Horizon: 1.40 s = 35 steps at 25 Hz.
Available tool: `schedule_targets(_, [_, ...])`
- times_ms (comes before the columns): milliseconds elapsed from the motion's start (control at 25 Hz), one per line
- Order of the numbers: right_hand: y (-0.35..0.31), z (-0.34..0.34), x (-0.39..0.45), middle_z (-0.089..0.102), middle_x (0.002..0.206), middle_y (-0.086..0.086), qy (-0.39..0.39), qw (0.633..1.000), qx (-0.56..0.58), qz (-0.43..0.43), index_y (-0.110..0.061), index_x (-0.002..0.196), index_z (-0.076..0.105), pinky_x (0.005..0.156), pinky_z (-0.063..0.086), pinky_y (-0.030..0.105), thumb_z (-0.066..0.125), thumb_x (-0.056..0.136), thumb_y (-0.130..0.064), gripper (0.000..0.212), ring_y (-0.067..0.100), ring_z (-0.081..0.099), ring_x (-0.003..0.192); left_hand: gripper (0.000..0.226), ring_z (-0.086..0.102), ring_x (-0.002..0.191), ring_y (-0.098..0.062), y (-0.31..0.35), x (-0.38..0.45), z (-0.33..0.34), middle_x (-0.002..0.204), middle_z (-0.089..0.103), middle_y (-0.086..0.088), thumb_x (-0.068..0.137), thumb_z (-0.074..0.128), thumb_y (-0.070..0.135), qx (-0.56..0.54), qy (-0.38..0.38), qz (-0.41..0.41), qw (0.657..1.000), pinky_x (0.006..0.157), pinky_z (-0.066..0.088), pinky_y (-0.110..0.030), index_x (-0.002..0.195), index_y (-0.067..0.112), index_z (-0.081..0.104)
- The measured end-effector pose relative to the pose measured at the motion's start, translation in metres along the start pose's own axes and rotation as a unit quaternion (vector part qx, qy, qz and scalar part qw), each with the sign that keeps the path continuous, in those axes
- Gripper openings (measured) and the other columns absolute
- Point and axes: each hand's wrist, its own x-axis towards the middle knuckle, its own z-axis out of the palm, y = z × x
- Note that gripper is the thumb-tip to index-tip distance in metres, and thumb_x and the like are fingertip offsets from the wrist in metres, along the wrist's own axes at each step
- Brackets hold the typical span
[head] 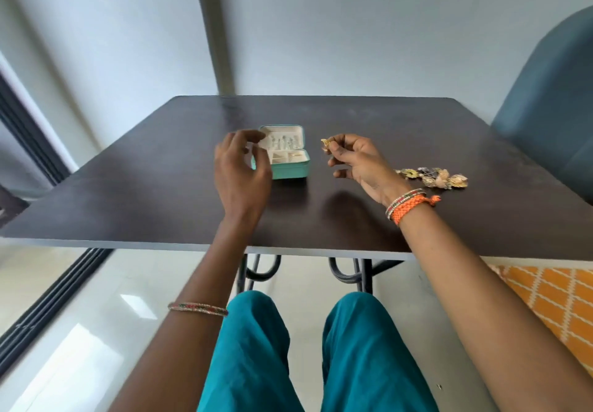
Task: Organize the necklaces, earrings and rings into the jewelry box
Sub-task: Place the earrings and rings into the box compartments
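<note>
A small teal jewelry box (293,167) lies open on the dark table (160,193), cream lining showing, with small pieces in its lid and compartments. My left hand (240,171) hovers at the box's left side, fingers loosely curled and holding nothing that I can see; it hides the box's left corner. My right hand (356,161) is raised to the right of the box and pinches a small gold earring (326,143) between thumb and forefinger. A pile of gold and dark jewelry (433,178) lies on the table behind my right wrist.
A blue chair (552,106) stands at the table's right side. An orange patterned rug (555,302) lies on the floor to the right. A pale wall runs behind the table, and a dark sliding-door track (41,312) runs along the left.
</note>
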Motion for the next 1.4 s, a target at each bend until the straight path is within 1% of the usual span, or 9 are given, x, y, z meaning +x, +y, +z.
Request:
schedule_targets(80, [0.003,0.017,0.019,0.057,0.076,-0.004,0.022,1.000,-0.018,-0.002,-0.019,0.084,0.063,0.048,0.039,0.018,0.059,0.093,-0.017,0.010,0.005,0.046,0.058,0.027,0.059,0.093,-0.019,-0.016,0.020,-0.002,0.097,0.067,0.001,0.082,0.044,0.030,0.007,-0.017,-0.093,0.995,0.078,0.047,-0.029,0.095,0.019,0.066])
schedule_targets(200, [0.009,0.031,0.040,0.042,0.053,-0.005,0.036,0.999,-0.015,0.029,-0.016,0.077,0.065,0.042,0.021,0.019,0.064,0.086,-0.012,0.010,0.006,0.028,0.043,0.050,0.058,0.109,-0.023,-0.037,0.039,0.010,0.118,0.064,-0.007,0.082,0.041,0.042,0.002,-0.119,-0.204,0.972,0.093,0.046,-0.034,0.118,0.014,0.060])
schedule_targets(400, [0.021,0.029,0.056,0.035,0.040,-0.008,0.069,0.996,-0.010,0.062,-0.011,0.067,0.064,0.038,0.016,0.013,0.059,0.078,-0.003,0.014,0.005,0.024,0.034,0.045,0.055,0.114,-0.031,-0.054,0.018,0.023,0.125,0.062,-0.014,0.094,0.031,0.034,0.065,-0.260,-0.153,0.951,0.098,0.043,-0.041,0.131,0.016,0.051])
schedule_targets(560, [0.023,0.031,0.059,0.036,0.039,-0.006,0.042,0.997,-0.049,0.043,-0.010,0.060,0.059,0.038,0.015,0.010,0.051,0.075,0.004,0.022,0.004,0.023,0.032,0.041,0.056,0.112,-0.032,-0.063,0.020,0.024,0.123,0.062,-0.012,0.093,0.036,0.018,0.096,-0.267,-0.136,0.949,0.094,0.044,-0.040,0.133,0.019,0.047])
schedule_targets(720, [0.022,0.029,0.058,0.033,0.034,-0.012,0.034,0.998,-0.047,0.023,-0.008,0.057,0.055,0.037,0.014,0.011,0.045,0.076,0.007,0.026,0.002,0.020,0.030,0.043,0.058,0.110,-0.031,-0.065,0.018,0.026,0.122,0.064,-0.009,0.090,0.034,0.019,0.097,-0.277,-0.112,0.949,0.094,0.045,-0.042,0.131,0.020,0.046])
schedule_targets(920, [0.024,0.033,0.056,0.043,0.036,-0.013,0.031,0.994,-0.102,-0.035,0.001,0.058,0.056,0.035,0.023,0.008,0.050,0.075,-0.001,0.018,0.000,0.036,0.034,0.041,0.060,0.110,-0.026,-0.063,0.018,0.024,0.126,0.062,-0.001,0.087,0.039,0.018,0.054,-0.285,-0.130,0.948,0.096,0.046,-0.043,0.127,0.020,0.048])
schedule_targets(1080, [0.034,0.034,0.062,0.046,0.055,0.011,0.045,0.983,-0.158,-0.078,0.014,0.061,0.055,0.050,0.030,0.021,0.052,0.065,-0.020,0.034,0.007,0.037,0.050,0.046,0.060,0.112,-0.025,-0.063,0.018,0.022,0.127,0.062,0.000,0.078,0.036,0.025,0.020,-0.281,-0.152,0.947,0.093,0.049,-0.045,0.122,0.024,0.050])
schedule_targets(1240, [0.036,0.034,0.062,0.054,0.059,0.017,0.038,0.979,-0.181,-0.091,0.013,0.063,0.060,0.057,0.040,0.019,0.054,0.067,-0.020,0.034,0.006,0.049,0.055,0.047,0.058,0.113,-0.025,-0.059,0.018,0.020,0.129,0.060,-0.001,0.077,0.034,0.024,0.016,-0.287,-0.162,0.944,0.091,0.050,-0.045,0.121,0.024,0.049])
schedule_targets(1400, [0.037,0.031,0.064,0.050,0.055,0.014,0.036,0.975,-0.202,-0.088,0.017,0.061,0.057,0.055,0.037,0.021,0.056,0.066,-0.021,0.038,0.002,0.044,0.047,0.046,0.058,0.113,-0.026,-0.057,0.018,0.020,0.131,0.059,-0.003,0.078,0.034,0.025,0.022,-0.287,-0.161,0.944,0.091,0.050,-0.046,0.122,0.023,0.049])
